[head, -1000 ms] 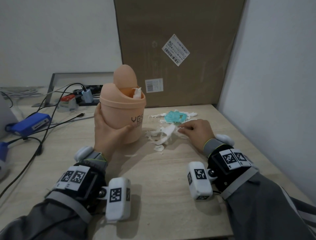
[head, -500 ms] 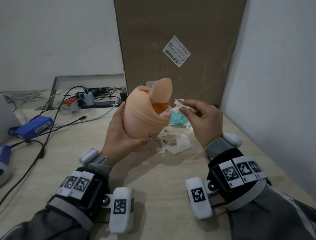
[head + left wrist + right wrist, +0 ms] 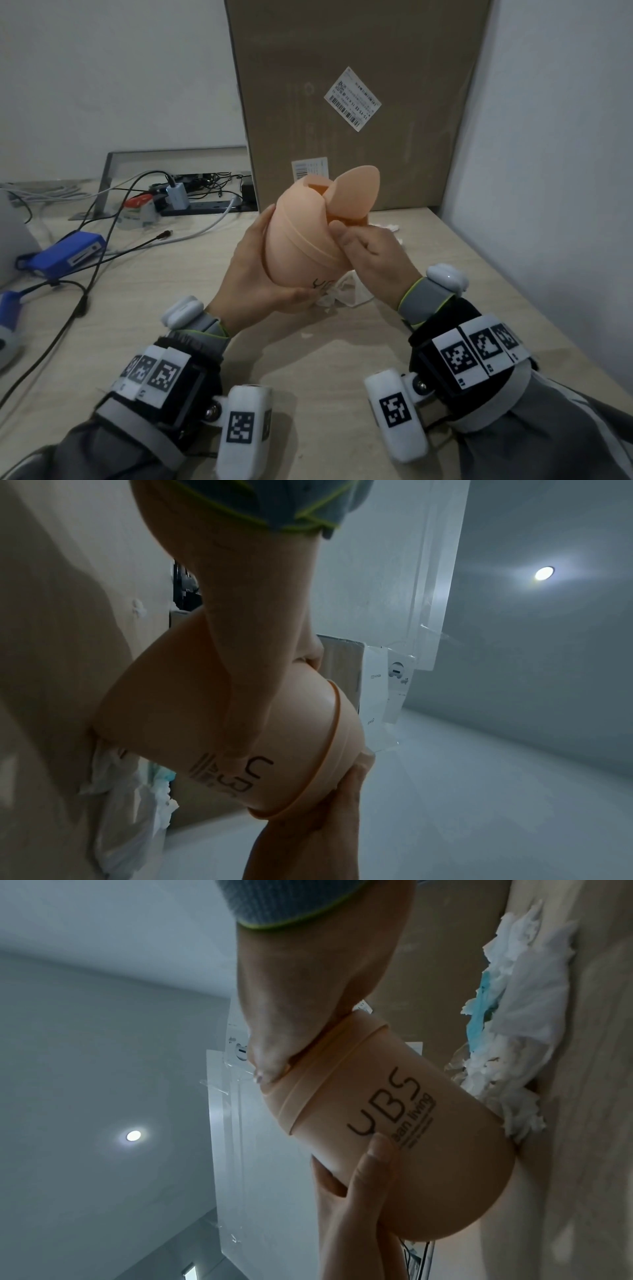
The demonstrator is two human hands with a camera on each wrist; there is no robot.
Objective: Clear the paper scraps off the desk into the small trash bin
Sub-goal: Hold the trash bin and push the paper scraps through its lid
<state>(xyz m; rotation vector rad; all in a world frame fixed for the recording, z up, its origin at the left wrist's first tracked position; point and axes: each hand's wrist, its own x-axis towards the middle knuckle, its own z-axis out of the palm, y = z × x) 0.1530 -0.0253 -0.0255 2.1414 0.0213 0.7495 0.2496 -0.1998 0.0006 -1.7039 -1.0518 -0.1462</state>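
Here the left hand [image 3: 255, 274] grips the peach trash bin [image 3: 301, 246], tilted above the surface [image 3: 308, 370] with its flap lid swung up. The right hand's [image 3: 373, 260] curled fingers press at the bin's opening; whether they pinch paper is hidden. White and blue paper scraps [image 3: 514, 1020] lie beneath the bin.

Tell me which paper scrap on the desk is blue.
The blue scrap in the heap beside the bin; the scraps around it are white.
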